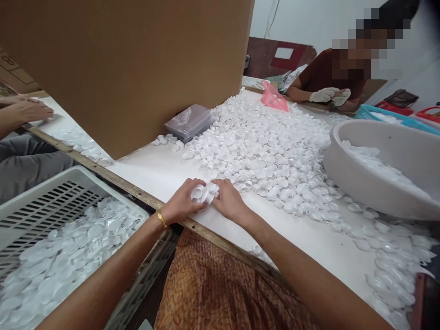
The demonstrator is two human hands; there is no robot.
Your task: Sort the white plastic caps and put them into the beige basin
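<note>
Near the table's front edge, several small round white plastic caps (pixel 205 193) are gathered between my two hands. My left hand (pixel 184 200), with a gold bracelet at the wrist, curls round them from the left. My right hand (pixel 229 200) closes on them from the right with thumb and fingers. Their exact kind is hard to make out; they look like shallow cups or lids. A large heap of the same white pieces (pixel 268 146) spreads over the white tabletop (pixel 147 162) just beyond my hands.
A plastic basket (pixel 79 176) of white pieces stands at lower left. A tall cardboard sheet (pixel 137 68) rises behind, beside a plastic-wrapped pack (pixel 189 121). A large tub (pixel 381 201) and pink scoop (pixel 275 97) sit right. A gloved co-worker (pixel 323 95) and another person's hand (pixel 29 110) are nearby.
</note>
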